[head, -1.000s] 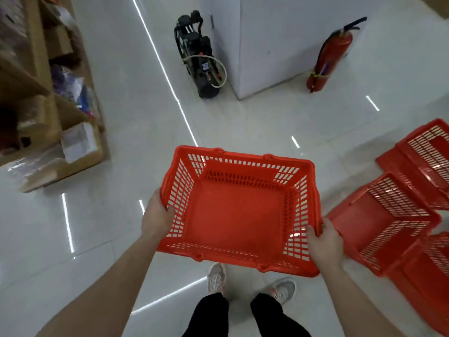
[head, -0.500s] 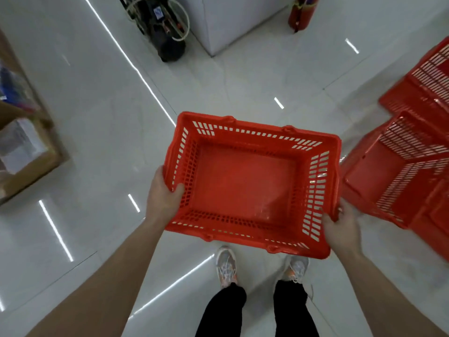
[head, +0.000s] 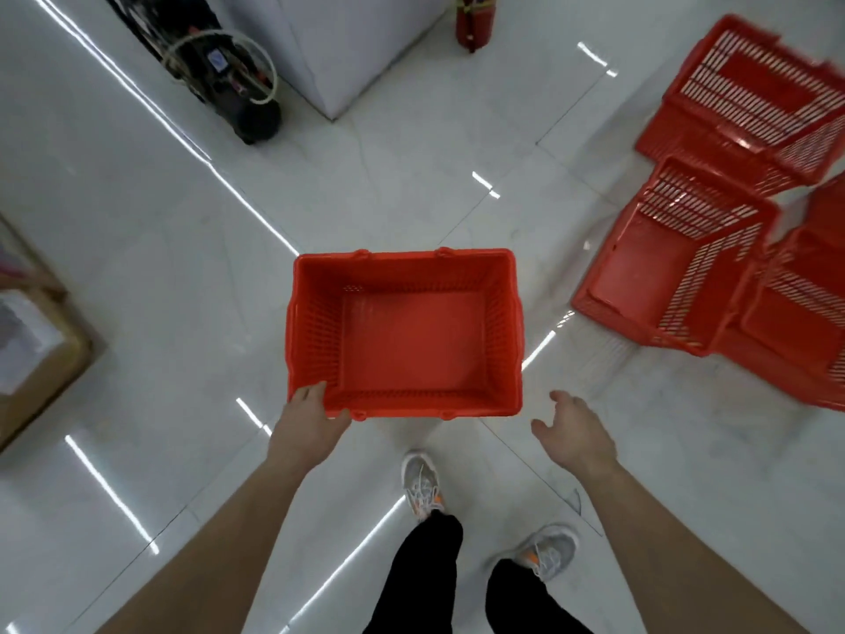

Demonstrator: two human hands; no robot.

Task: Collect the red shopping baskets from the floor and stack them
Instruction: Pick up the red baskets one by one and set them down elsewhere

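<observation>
While the red shopping basket (head: 411, 340) stands upright and open side up on the white tiled floor (head: 137, 221), just ahead of the person's sneakers (head: 420, 485), the left hand (head: 308, 418) grips its near-left corner with fingers curled over the rim. The right hand (head: 571, 432) hangs free beside the near-right corner, fingers spread, touching nothing. Three more red baskets (head: 663, 276) lie tipped over together to the right. Farther off stand a white pillar (head: 347, 48), a black hose-wrapped machine (head: 228, 75) and a red fire extinguisher (head: 473, 20). A cardboard box (head: 36, 359) sits at the left.
</observation>
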